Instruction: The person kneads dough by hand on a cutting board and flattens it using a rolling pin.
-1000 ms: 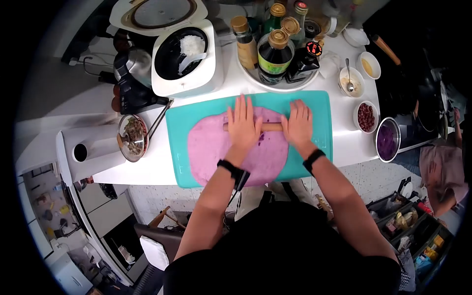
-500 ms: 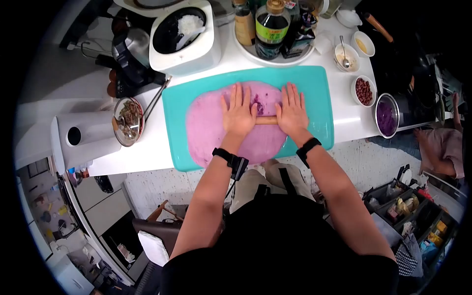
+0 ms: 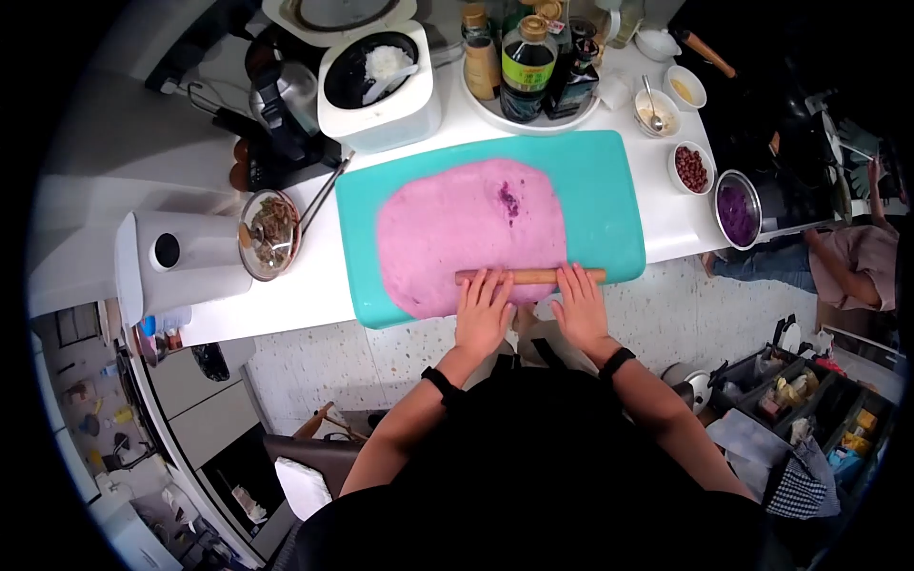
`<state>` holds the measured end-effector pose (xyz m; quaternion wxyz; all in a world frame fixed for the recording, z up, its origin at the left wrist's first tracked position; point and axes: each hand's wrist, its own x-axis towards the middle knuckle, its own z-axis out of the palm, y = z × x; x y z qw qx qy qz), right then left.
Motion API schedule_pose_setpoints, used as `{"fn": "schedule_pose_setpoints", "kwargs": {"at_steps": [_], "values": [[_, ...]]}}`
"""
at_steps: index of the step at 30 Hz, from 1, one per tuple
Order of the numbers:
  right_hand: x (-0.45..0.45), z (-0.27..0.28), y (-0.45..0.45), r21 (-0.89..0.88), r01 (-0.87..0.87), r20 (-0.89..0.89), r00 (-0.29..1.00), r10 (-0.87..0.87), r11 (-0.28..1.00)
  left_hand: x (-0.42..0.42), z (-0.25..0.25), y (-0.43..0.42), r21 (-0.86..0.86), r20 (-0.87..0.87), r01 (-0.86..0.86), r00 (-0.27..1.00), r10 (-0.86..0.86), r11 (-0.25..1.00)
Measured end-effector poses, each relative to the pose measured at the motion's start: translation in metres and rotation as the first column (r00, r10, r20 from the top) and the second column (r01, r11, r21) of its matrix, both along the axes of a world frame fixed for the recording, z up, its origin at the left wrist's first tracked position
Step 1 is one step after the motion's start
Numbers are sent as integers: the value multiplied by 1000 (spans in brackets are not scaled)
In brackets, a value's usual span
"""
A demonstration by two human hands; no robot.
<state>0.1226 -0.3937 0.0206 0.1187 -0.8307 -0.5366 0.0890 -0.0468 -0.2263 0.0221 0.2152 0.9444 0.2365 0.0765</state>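
A wide sheet of pink dough [image 3: 447, 219] covers much of a turquoise mat [image 3: 605, 205]. Dark purple bits dot its upper right part. Across the dough's near edge lies a wooden rolling pin [image 3: 529, 277]. My left hand [image 3: 484, 312] rests its outstretched fingertips on the pin near its left end. Nearer the pin's right end, the fingers of my right hand [image 3: 581, 306] press on it, also stretched out. Neither hand wraps around the pin.
Behind the mat stand a rice cooker [image 3: 381, 124] and a tray [image 3: 495, 116] of bottles. A glass-lidded bowl [image 3: 269, 236] is at left. On the right are a bowl of red beans [image 3: 690, 168] and a bowl of purple mash [image 3: 738, 211]. Another person [image 3: 847, 266] is at far right.
Both hands have drawn back toward my body, bringing the rolling pin from the dough's middle to its near edge. The fingertips now rest on the pin instead of reaching beyond it.
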Motion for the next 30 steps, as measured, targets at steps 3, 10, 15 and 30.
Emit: {"fn": "schedule_pose_setpoints", "kwargs": {"at_steps": [3, 10, 15, 30], "values": [[11, 1, 6, 45, -3, 26, 1000, 2, 999, 3, 5, 19, 11, 44, 59, 997, -59, 998], [32, -6, 28, -40, 35, -2, 999, -35, 999, 14, 9, 61, -13, 8, 161, 987, -161, 987], [10, 46, 61, -34, 198, -36, 979, -199, 980, 19, 35, 108, 25, 106, 210, 972, -212, 977], [-228, 21, 205, -47, 689, -35, 722, -691, 723, -40, 12, 286, 134, -69, 565, 825, -562, 814]]}}
